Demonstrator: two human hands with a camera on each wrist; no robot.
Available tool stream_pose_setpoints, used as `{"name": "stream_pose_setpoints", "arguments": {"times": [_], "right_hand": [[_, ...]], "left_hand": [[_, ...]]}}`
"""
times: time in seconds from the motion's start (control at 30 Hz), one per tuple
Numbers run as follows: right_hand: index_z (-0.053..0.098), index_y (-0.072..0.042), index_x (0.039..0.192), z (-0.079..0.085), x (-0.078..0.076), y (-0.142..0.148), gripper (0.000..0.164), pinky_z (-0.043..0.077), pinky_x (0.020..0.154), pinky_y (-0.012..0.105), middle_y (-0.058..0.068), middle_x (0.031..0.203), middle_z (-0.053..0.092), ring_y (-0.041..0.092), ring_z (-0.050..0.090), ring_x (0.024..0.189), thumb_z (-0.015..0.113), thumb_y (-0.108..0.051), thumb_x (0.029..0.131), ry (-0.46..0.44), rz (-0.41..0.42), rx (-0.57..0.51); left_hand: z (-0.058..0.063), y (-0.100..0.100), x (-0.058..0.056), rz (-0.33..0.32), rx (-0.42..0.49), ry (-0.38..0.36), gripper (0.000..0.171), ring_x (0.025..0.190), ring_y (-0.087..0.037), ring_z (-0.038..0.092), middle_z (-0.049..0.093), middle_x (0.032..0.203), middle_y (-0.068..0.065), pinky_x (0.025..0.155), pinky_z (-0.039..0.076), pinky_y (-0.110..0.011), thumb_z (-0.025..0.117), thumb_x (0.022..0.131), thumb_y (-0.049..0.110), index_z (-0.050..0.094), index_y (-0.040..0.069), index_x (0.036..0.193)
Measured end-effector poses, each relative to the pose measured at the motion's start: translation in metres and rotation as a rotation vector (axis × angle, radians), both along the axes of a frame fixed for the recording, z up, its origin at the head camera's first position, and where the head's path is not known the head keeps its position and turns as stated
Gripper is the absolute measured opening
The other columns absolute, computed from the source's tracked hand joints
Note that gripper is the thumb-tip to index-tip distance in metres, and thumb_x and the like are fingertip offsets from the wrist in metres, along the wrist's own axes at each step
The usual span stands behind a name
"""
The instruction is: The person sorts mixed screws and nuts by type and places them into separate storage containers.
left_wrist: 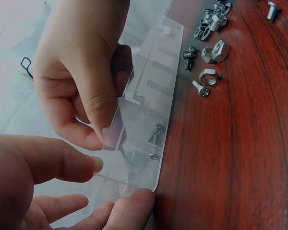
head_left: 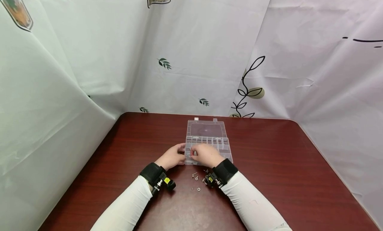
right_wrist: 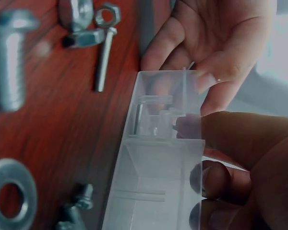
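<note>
A clear plastic compartment box [head_left: 206, 128] lies on the table with its lid laid back. My left hand [head_left: 172, 157] grips its near left corner, thumb at the rim and fingers along the outer wall. Over the left compartments is my right hand [head_left: 207, 154], fingers curled, with thumb and fingertips at a divider. Whether a small part sits between them is hidden. Through the wall, the left wrist view shows screws [left_wrist: 156, 134] in an end compartment. In the right wrist view, a thin screw [right_wrist: 138, 119] shows inside the box [right_wrist: 149, 167].
Loose hardware lies on the dark red table [head_left: 269, 177] before the box: a hex nut [left_wrist: 209, 76], a small screw [left_wrist: 201, 89], a flat washer [right_wrist: 24, 191], a long screw [right_wrist: 104, 60] and several others. White printed cloth [head_left: 191, 74] hangs behind the table.
</note>
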State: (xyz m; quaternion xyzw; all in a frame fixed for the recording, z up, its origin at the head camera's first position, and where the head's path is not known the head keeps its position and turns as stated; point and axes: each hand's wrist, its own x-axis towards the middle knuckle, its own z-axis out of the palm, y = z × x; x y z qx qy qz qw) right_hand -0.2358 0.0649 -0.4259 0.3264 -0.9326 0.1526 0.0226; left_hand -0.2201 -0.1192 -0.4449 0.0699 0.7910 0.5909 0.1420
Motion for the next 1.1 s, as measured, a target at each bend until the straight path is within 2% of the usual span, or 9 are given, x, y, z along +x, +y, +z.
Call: {"name": "stream_pose_setpoints", "arguments": {"times": [0.27,0.5,0.7,0.83,0.97,1.1], "right_hand": [[0.068,-0.021,0.08,0.002,0.002,0.003,0.01,0.045,0.058,0.032,-0.006,0.074,0.064,0.011,0.052,0.062,0.071,-0.022,0.089,-0.026,-0.007,-0.015],[0.068,-0.022,0.082,0.007,0.007,0.005,0.008,0.039,0.052,0.028,-0.009,0.067,0.056,0.009,0.045,0.056,0.07,-0.023,0.09,-0.036,-0.005,-0.005],[0.069,-0.023,0.086,0.019,0.019,0.006,0.005,0.038,0.05,0.026,-0.012,0.063,0.051,0.006,0.045,0.055,0.071,-0.025,0.091,-0.006,0.03,0.0],[0.069,-0.024,0.086,0.027,0.029,0.007,0.005,0.039,0.049,0.026,-0.013,0.063,0.053,0.005,0.046,0.055,0.071,-0.027,0.09,0.037,0.054,0.008],[0.069,-0.025,0.086,0.028,0.036,0.01,0.004,0.042,0.051,0.026,-0.013,0.069,0.061,0.004,0.049,0.057,0.07,-0.027,0.09,0.056,0.082,0.047],[0.07,-0.023,0.084,0.022,0.041,0.014,0.004,0.045,0.053,0.028,-0.012,0.072,0.063,0.005,0.053,0.06,0.071,-0.023,0.089,0.048,0.123,0.086]], "left_hand": [[0.002,0.0,0.0,-0.001,0.016,0.001,0.072,0.096,-0.028,0.063,0.055,0.132,-0.026,0.077,0.058,-0.042,0.056,0.078,-0.008,0.038,-0.006,0.148],[-0.002,0.0,-0.002,-0.006,0.012,-0.008,0.072,0.096,-0.026,0.063,0.054,0.132,-0.025,0.076,0.058,-0.039,0.057,0.078,-0.008,0.038,-0.005,0.148],[-0.004,-0.001,-0.003,-0.006,0.009,-0.012,0.073,0.097,-0.026,0.063,0.054,0.132,-0.025,0.076,0.058,-0.037,0.056,0.078,-0.007,0.037,-0.004,0.148],[-0.001,-0.001,-0.002,-0.005,-0.002,0.003,0.073,0.097,-0.027,0.064,0.055,0.131,-0.025,0.075,0.058,-0.037,0.056,0.078,-0.007,0.037,-0.005,0.148],[0.002,0.0,0.0,-0.004,-0.011,0.015,0.072,0.097,-0.028,0.063,0.056,0.131,-0.026,0.075,0.058,-0.037,0.056,0.078,-0.008,0.037,-0.006,0.148],[0.002,0.0,0.001,-0.002,0.001,0.011,0.071,0.098,-0.031,0.063,0.055,0.131,-0.027,0.077,0.058,-0.04,0.055,0.08,-0.009,0.036,-0.007,0.148]]}}
